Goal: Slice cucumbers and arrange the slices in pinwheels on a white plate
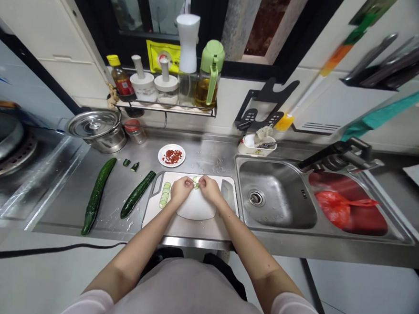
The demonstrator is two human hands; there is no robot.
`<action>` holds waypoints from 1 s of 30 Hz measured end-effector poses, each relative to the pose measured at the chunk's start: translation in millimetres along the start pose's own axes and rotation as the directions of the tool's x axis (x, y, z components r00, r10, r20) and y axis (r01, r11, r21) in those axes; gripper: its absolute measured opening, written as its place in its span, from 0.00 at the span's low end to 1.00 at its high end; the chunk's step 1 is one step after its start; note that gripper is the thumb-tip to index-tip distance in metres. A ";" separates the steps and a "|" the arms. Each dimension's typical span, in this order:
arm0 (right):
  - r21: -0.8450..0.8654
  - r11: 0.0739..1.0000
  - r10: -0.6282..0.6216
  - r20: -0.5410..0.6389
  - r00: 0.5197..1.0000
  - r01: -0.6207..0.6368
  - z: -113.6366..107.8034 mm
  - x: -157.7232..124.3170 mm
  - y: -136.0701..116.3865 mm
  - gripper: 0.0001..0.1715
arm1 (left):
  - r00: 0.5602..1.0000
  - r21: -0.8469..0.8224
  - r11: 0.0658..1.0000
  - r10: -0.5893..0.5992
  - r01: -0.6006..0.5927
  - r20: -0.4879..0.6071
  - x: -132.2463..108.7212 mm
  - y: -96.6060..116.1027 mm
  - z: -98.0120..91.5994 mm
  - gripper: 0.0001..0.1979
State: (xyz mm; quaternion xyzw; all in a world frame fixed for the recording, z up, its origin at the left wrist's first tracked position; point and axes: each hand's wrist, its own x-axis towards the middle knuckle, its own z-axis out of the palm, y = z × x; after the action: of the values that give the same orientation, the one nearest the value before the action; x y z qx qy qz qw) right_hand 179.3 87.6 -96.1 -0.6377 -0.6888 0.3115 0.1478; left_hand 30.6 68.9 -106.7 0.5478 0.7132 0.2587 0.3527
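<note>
My left hand (181, 188) and my right hand (209, 188) meet over a white plate (196, 208) that sits on a pale cutting board (190, 227). Both hands are closed in a pinch around cucumber slices (195, 181) between them. A row of more cucumber slices (164, 194) lies on the board to the left of my left hand. A knife blade (227, 192) rests on the board's right side.
Two cucumbers (97, 194) (137, 193) lie on the steel counter at the left, with cut ends (130, 164) behind them. A small dish of red chili (172, 155), a lidded pot (97, 129), a stove (2, 147), a sink (274, 200) and a red bag (335, 206) surround the board.
</note>
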 end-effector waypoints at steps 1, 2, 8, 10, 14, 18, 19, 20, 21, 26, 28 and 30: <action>-0.036 0.999 0.004 0.010 1.000 -0.004 0.3 2.5 -0.7 0.11 | 1.000 0.037 0.999 -0.010 0.010 0.001 1.6 1.7 -0.1 0.07; -0.073 0.997 0.007 0.020 1.000 -0.005 0.5 4.8 -1.3 0.12 | 1.000 0.074 0.997 -0.021 0.021 0.000 3.1 3.2 0.1 0.07; -0.223 0.975 0.007 0.062 0.998 0.007 2.0 14.3 -2.5 0.13 | 0.999 0.241 0.970 -0.034 0.034 -0.002 12.1 7.0 2.6 0.08; -0.248 0.969 0.003 0.073 0.997 0.015 2.6 16.3 -2.1 0.13 | 0.999 0.272 0.962 -0.033 0.030 0.006 14.3 7.0 3.2 0.08; -0.289 0.957 -0.009 0.095 0.995 0.036 3.5 19.3 -1.1 0.13 | 0.999 0.315 0.949 -0.029 0.021 0.019 16.3 8.2 4.1 0.09; -0.313 0.948 -0.028 0.105 0.994 0.060 4.0 20.4 -0.1 0.14 | 1.000 0.347 0.938 -0.015 0.005 0.026 16.4 10.5 5.0 0.09; -0.318 0.946 -0.032 0.107 0.994 0.064 4.1 20.4 0.1 0.14 | 1.000 0.353 0.936 -0.012 0.002 0.027 16.3 11.0 5.1 0.09; -0.323 0.944 -0.034 0.110 0.993 0.068 4.1 20.4 0.2 0.14 | 1.000 0.358 0.934 -0.007 -0.003 0.027 16.3 11.3 5.2 0.09; -0.327 0.942 -0.034 0.114 0.993 0.070 4.0 20.4 0.2 0.14 | 1.000 0.363 0.932 -0.003 -0.007 0.027 16.3 11.5 5.2 0.09; -0.348 0.934 -0.033 0.136 0.990 0.079 3.9 20.3 -0.5 0.15 | 0.999 0.380 0.925 0.001 -0.019 0.046 17.6 10.4 5.3 0.09; -0.360 0.929 -0.037 0.140 0.989 0.086 4.0 20.2 -0.8 0.15 | 0.999 0.388 0.921 0.003 -0.023 0.051 18.4 9.3 5.8 0.09; -0.377 0.922 -0.033 0.145 0.989 0.086 4.1 19.8 -1.1 0.14 | 0.999 0.397 0.917 0.015 -0.033 0.048 19.0 8.0 6.6 0.09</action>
State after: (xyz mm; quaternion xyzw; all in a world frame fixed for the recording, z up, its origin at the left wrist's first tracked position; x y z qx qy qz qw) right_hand 173.1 105.9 -102.4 -0.6103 -0.7638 0.2094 -0.0168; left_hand 37.7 89.3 -108.9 0.6221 0.7362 0.1009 0.2465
